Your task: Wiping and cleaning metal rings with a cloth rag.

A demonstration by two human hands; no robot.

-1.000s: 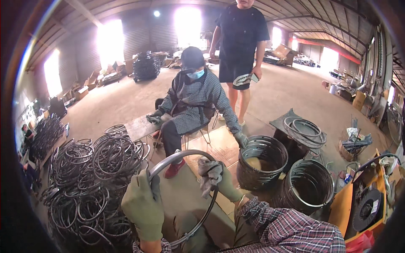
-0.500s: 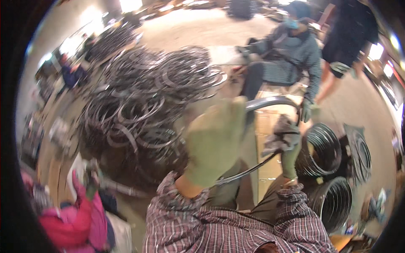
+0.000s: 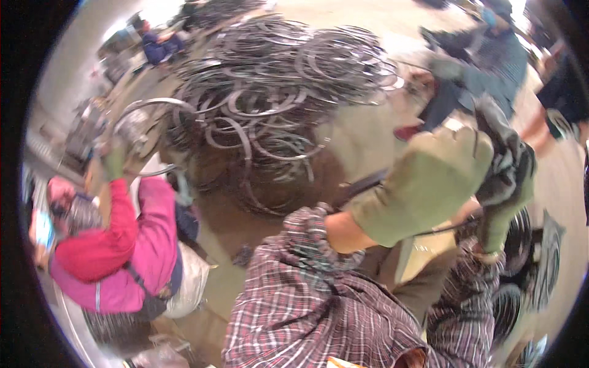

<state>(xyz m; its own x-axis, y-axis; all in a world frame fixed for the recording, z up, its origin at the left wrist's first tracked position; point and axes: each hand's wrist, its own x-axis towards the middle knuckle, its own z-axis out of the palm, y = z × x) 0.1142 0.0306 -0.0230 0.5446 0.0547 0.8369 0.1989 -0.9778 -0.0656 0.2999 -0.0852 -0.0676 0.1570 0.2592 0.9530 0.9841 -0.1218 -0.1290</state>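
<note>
My left hand (image 3: 429,178), in a pale green glove, is closed with its knuckles up. It grips a dark hoop (image 3: 367,182), and most of the hoop is hidden behind the glove. A thin lower stretch of the hoop shows below the wrist. Right beside it, my right hand (image 3: 518,199), also in a green glove, is closed around a crumpled dark grey cloth (image 3: 496,150). The cloth bunches up against the left knuckles. Whether it wraps the hoop at this point is hidden.
A big heap of loose hoops (image 3: 264,92) lies ahead. At left a person in pink and red (image 3: 135,239) holds up another hoop (image 3: 150,101). A seated co-worker (image 3: 485,67) is at far right. Coiled dark hoops (image 3: 506,306) stand by my right side.
My view has swung left. My left hand has moved right, up against the cloth in my right hand, and the hoop is now mostly covered. The person in pink now raises a hoop.
</note>
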